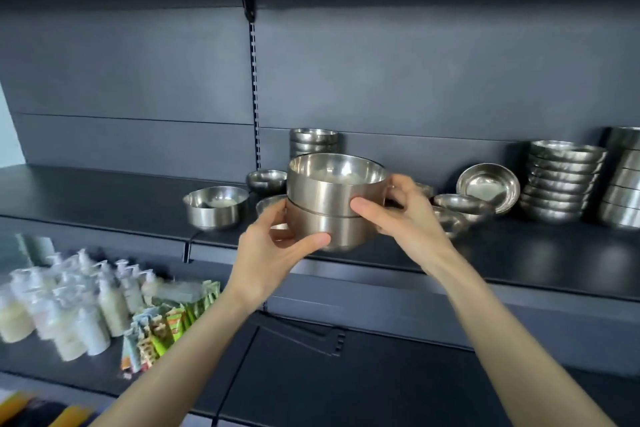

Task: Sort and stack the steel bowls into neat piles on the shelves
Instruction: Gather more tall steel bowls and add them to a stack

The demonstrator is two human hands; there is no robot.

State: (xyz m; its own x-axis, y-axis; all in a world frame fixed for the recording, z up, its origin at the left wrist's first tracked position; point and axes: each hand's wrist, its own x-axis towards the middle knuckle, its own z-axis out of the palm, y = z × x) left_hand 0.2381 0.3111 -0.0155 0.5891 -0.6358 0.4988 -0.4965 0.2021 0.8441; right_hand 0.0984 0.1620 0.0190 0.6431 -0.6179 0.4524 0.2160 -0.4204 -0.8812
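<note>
Two steel bowls (329, 198), one nested in the other, sit at the centre of the frame above the front edge of the dark shelf (104, 198) — whether the lower one's base touches it I cannot tell. The left hand (277, 253) grips the lower bowl, thumb curled across its front. The right hand (405, 215) grips the upper bowl, thumb on its near wall just above the seam, fingers wrapped round the far side.

Left of the pair stands a single deep bowl (216, 206), with a small bowl (266, 180) behind it. Directly behind the held pair rises a short stack (313, 140), partly hidden by it. Right of centre, low bowls (462, 204) lie crowded beside the right hand, and a shallow dish (488, 187) leans tilted against a tall stack of shallow bowls (561, 180). Another stack (623, 180) is cut by the right edge.

Lower left — pump bottles (69, 305) and coloured packets (166, 319) on a lower shelf (381, 374), blurred.
</note>
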